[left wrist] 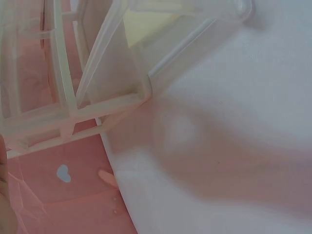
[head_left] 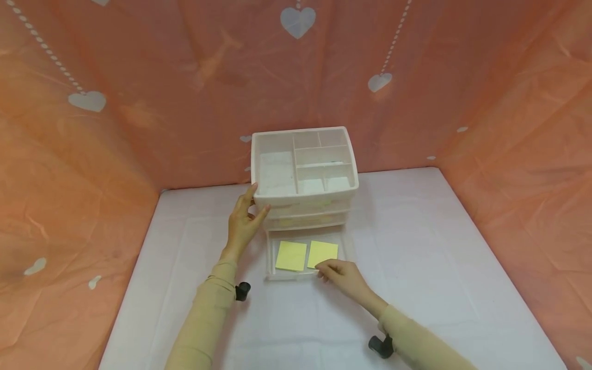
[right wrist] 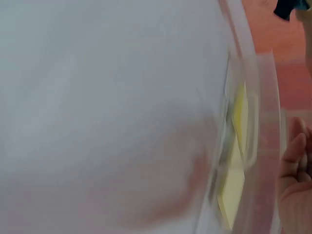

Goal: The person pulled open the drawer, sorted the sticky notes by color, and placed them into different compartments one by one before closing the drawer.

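A white plastic drawer organizer point(head_left: 305, 200) stands on the table, its lowest drawer point(head_left: 302, 234) pulled out toward the front. Two yellow sticky note pads, a left one point(head_left: 291, 256) and a right one point(head_left: 322, 252), lie side by side in that drawer. My left hand point(head_left: 242, 223) holds the organizer's front left corner, thumb on the front and fingers along the side. With curled fingers, my right hand point(head_left: 343, 277) grips the front edge of the open drawer, right of its middle. In the right wrist view the pads show through the clear drawer front point(right wrist: 251, 131).
The organizer's top tray point(head_left: 276, 172) has several compartments, and two upper drawers point(head_left: 307, 213) sit closed below it. A white cloth point(head_left: 416, 246) covers the table. Orange-pink curtains with hearts point(head_left: 222, 87) hang behind and at both sides.
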`<state>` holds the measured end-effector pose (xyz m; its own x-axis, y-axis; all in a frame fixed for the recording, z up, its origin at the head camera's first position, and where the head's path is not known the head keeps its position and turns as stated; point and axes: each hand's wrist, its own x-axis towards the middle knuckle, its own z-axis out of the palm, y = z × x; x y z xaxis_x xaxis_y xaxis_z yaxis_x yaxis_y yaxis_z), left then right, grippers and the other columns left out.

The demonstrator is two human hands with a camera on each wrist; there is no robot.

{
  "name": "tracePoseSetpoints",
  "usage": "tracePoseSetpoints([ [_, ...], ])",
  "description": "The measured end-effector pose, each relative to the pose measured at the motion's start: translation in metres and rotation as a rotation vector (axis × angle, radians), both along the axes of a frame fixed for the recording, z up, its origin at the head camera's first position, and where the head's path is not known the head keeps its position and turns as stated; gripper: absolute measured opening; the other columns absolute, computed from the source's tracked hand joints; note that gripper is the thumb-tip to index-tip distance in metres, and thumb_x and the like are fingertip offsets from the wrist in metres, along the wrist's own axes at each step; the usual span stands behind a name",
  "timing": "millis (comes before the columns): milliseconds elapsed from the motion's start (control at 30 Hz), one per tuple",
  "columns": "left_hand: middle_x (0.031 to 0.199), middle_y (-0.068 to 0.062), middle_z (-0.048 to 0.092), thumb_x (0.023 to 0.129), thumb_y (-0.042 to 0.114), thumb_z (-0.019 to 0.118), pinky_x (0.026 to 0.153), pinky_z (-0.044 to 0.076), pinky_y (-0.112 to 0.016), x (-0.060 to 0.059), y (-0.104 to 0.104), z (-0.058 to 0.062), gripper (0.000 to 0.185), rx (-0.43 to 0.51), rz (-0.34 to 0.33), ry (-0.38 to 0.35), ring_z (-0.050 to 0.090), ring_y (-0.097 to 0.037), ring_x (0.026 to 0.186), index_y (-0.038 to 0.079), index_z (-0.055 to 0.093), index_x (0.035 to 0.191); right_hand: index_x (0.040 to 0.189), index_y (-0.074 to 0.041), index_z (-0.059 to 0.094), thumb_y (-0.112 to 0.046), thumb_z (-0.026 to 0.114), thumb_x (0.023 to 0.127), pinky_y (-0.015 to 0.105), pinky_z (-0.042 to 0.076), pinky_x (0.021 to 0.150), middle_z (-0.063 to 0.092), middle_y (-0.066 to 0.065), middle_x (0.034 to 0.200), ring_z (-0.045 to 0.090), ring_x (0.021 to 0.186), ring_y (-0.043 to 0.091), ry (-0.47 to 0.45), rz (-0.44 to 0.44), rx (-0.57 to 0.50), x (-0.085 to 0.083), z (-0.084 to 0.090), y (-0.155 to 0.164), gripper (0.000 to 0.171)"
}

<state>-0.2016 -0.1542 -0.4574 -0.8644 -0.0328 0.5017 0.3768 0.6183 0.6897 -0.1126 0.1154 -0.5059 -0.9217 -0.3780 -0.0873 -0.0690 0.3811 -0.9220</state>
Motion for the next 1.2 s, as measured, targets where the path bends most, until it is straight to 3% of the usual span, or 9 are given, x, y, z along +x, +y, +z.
tracePoseSetpoints([
  [67,0.11,-0.016,0.057,0.084,0.018,0.069,0.06,0.052,-0.031,0.0,0.0,0.0,0.062,-0.004,-0.001,0.004,0.062,-0.03,0.097,0.024,0.039,0.138,0.1,-0.001,0.069,-0.026,0.056,0.093,0.02,0.052,0.063,0.071,0.012,0.085,0.064,0.072,0.011,-0.037,0.02,-0.04,0.005,-0.003,-0.002,0.029],
  [267,0.11,-0.017,0.057,0.084,0.016,0.069,0.059,0.052,-0.03,0.001,-0.001,-0.001,0.064,-0.004,0.0,0.019,0.062,-0.03,0.097,0.026,0.038,0.139,0.111,0.007,0.062,-0.027,0.055,0.094,0.027,0.056,0.074,0.069,0.021,0.1,0.068,0.083,0.018,-0.292,0.092,-0.147,0.016,-0.017,-0.008,0.039],
  [433,0.111,-0.017,0.056,0.085,0.017,0.068,0.059,0.052,-0.03,0.001,0.0,-0.001,0.062,0.004,-0.018,-0.001,0.062,-0.031,0.099,0.026,0.038,0.139,0.118,0.01,0.055,-0.024,0.056,0.093,0.027,0.054,0.084,0.067,0.018,0.108,0.066,0.093,0.014,-0.457,0.02,-0.271,0.017,-0.032,-0.008,0.042],
  [633,0.112,-0.016,0.056,0.085,0.018,0.068,0.06,0.053,-0.032,0.0,0.0,-0.002,0.063,0.0,-0.015,-0.014,0.062,-0.03,0.1,0.025,0.037,0.139,0.135,0.013,0.03,-0.027,0.049,0.097,0.027,0.047,0.098,0.061,0.01,0.117,0.061,0.102,0.011,-0.759,-0.12,-0.634,0.015,-0.036,-0.009,0.059],
  [733,0.113,-0.016,0.056,0.085,0.019,0.068,0.06,0.053,-0.032,0.0,0.0,-0.001,0.063,-0.004,-0.019,-0.012,0.061,-0.03,0.099,0.025,0.036,0.14,0.14,0.01,0.019,-0.03,0.048,0.097,0.024,0.046,0.098,0.058,0.01,0.117,0.061,0.101,0.01,-0.856,-0.203,-0.759,0.014,-0.033,-0.013,0.065],
  [967,0.112,-0.015,0.056,0.085,0.018,0.069,0.06,0.053,-0.033,0.001,0.0,0.0,0.063,-0.001,-0.019,-0.001,0.062,-0.03,0.099,0.024,0.037,0.139,0.135,0.007,0.023,-0.023,0.049,0.097,0.022,0.047,0.096,0.057,0.01,0.109,0.06,0.098,0.01,-0.905,-0.288,-0.867,0.008,-0.021,-0.023,0.055],
  [1133,0.113,-0.015,0.056,0.085,0.018,0.068,0.06,0.053,-0.032,0.001,-0.001,-0.001,0.063,-0.002,-0.016,-0.008,0.062,-0.03,0.099,0.024,0.037,0.14,0.122,0.002,0.033,-0.018,0.045,0.099,0.02,0.049,0.092,0.057,0.007,0.103,0.061,0.095,0.01,-0.903,-0.319,-0.927,-0.005,-0.018,-0.027,0.033],
  [1200,0.112,-0.016,0.056,0.085,0.018,0.068,0.06,0.053,-0.031,0.001,-0.001,-0.001,0.063,0.0,-0.017,-0.002,0.062,-0.03,0.099,0.024,0.037,0.14,0.123,0.003,0.032,-0.017,0.044,0.099,0.019,0.049,0.091,0.057,0.007,0.102,0.061,0.094,0.011,-0.892,-0.342,-0.95,-0.012,-0.018,-0.029,0.033],
])
